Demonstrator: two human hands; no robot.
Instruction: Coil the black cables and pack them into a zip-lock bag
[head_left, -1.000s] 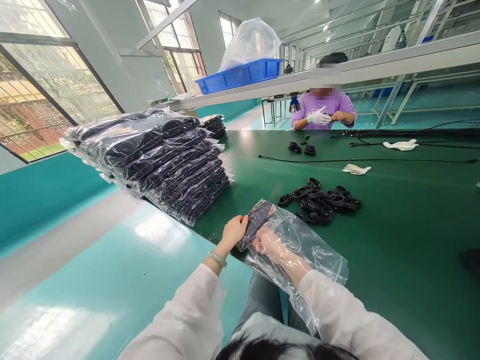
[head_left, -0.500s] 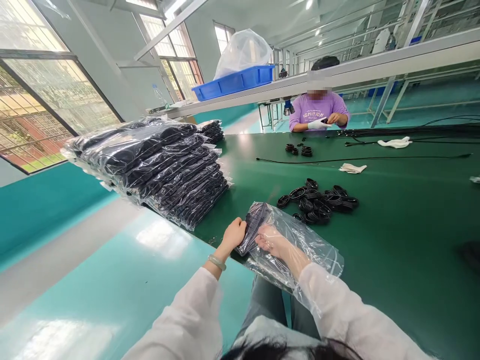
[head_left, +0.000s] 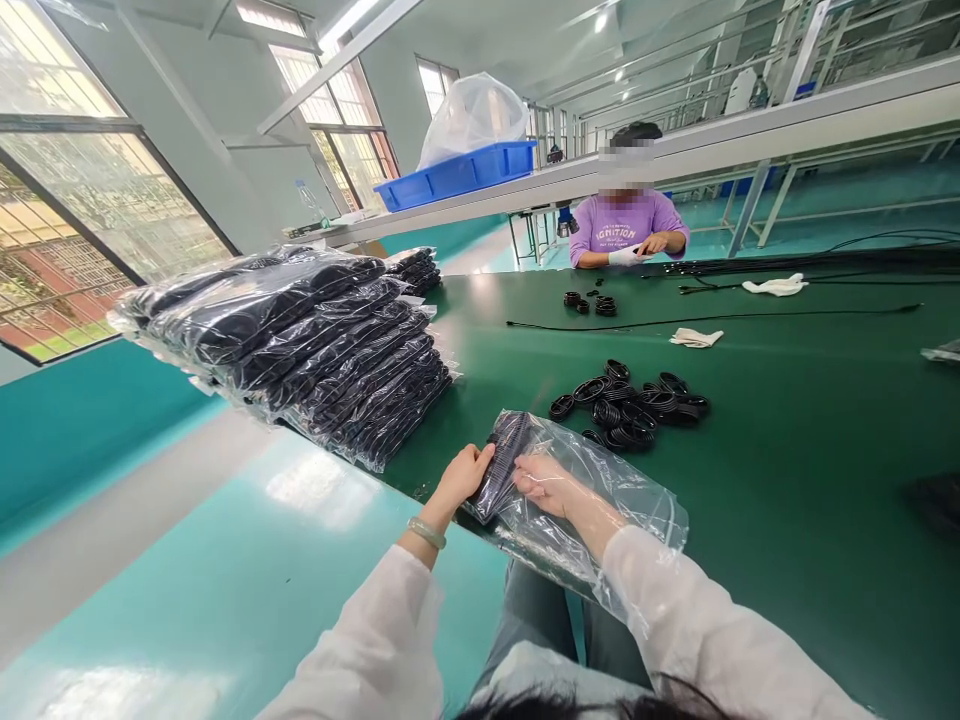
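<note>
A clear plastic bag lies at the near edge of the green table, with a row of black coiled cables packed in its left end. From outside, my left hand grips that end, thumb on top of the bag. My right hand is inside the bag with its fingers curled close beside the coils; what they pinch, if anything, is hidden. Beyond the bag, a loose heap of black cable coils rests on the table.
Left of my hands rises a tall stack of filled plastic bags. Across the green table sits a co-worker wearing a white glove. White gloves, small coils and long black cables lie farther back. A blue tray stands on the shelf.
My left hand's thumb has shifted onto the top of the bagged coils. My right hand stays inside the bag, nearly in place. The view has tilted slightly.
</note>
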